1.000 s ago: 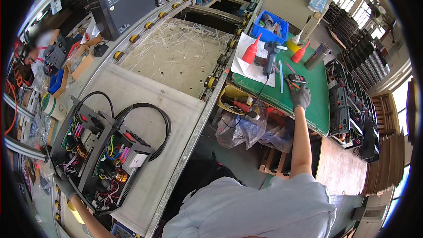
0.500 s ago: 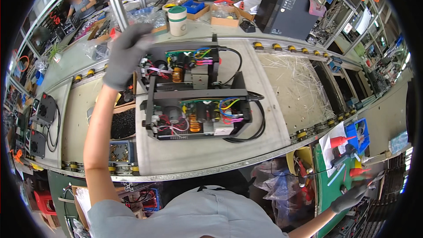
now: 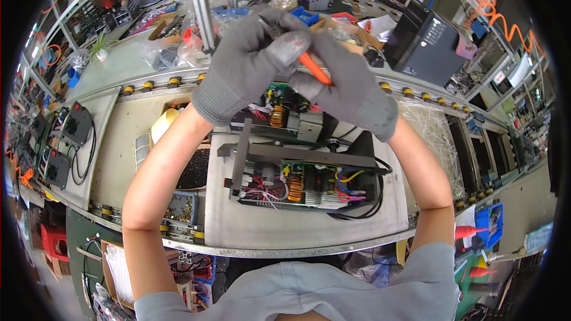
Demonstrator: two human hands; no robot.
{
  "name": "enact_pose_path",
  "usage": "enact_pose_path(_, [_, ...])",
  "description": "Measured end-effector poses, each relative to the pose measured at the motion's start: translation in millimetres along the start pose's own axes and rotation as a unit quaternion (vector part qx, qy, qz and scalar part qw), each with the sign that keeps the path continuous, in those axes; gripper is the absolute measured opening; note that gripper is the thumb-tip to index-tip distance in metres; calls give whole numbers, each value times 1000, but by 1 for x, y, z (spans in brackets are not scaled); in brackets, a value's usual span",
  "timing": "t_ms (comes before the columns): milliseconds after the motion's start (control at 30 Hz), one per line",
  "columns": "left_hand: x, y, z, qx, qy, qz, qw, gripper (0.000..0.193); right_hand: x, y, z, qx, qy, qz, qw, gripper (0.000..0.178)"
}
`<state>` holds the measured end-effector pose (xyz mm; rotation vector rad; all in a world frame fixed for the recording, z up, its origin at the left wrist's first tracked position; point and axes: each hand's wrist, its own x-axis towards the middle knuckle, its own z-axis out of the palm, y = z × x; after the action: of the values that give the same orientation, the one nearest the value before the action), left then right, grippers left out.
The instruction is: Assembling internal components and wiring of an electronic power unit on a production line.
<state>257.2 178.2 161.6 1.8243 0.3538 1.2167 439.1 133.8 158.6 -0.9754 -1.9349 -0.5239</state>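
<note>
Both my gloved hands are raised together over the far unit. My right hand point(image 3: 354, 89) is closed around an orange-handled hand tool point(image 3: 315, 69); its working end is hidden, so I cannot tell its exact kind. My left hand point(image 3: 241, 62) is closed beside it, fingers curled and thumb pressed in, with a dark tip showing at the fingers. Below lie two open black electronic units on a pale board point(image 3: 256, 229). The near unit point(image 3: 294, 189) shows a copper coil, a circuit board and coloured wires. My hands partly cover the far unit point(image 3: 278, 117).
A tray of small brass-coloured parts point(image 3: 181, 208) and a black heap of small pieces point(image 3: 193, 169) lie left of the board. Roller rails run along both sides. A large black machine point(image 3: 422, 38) stands at the back right. Red-nozzled bottles point(image 3: 470, 232) lie at the lower right.
My right hand has come from the tool area at the lower right to meet my left hand, bringing the orange-handled tool into view. My left hand has moved right. The view has shifted.
</note>
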Motion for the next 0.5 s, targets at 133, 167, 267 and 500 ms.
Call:
enact_pose_path(133, [-11, -51, -46, 168, -67, 26, 983, 43, -8, 32, 25, -45, -224, 59, 972, 38])
enact_pose_path(167, [-17, -61, -56, 262, -92, -26, 960, 47, -8, 43, 25, -124, -234, 18, 964, 40])
enact_pose_path(267, [-34, -91, -67, 459, -249, -73, 850, 45, -11, 66, 33, -238, -296, -27, 925, 44])
enact_pose_path(500, [-50, -118, -58, 531, -206, -3, 822, 26, -8, 56, 81, -241, -394, -163, 872, 51])
